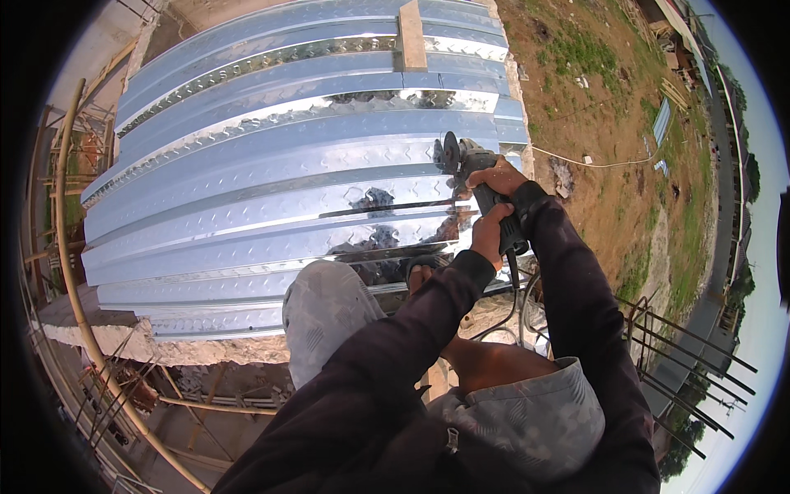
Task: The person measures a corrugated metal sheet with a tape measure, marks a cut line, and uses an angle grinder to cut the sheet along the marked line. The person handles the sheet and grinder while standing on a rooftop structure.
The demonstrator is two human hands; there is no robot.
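Note:
Both my hands are closed on an angle grinder [488, 198] with a dark body and a round disc [451, 151]. My right hand [499, 176] grips it near the head, and my left hand [489, 235] wraps round the rear of the body. Under the tool lie ribbed, shiny metal decking sheets [271, 177]. The disc stands on edge at a sheet near its right end; I cannot tell whether it touches. From the grinder's rear a black cord [514, 276] hangs down past the sheet ends.
A short wooden board [411, 39] lies across the sheets at the far side. Beyond their right end, bare ground [576, 156] and grass lie lower down. Several steel bars [683, 375] stick out at lower right. A bamboo pole [72, 272] runs along the left. My bent knee [327, 309] is beside the sheets.

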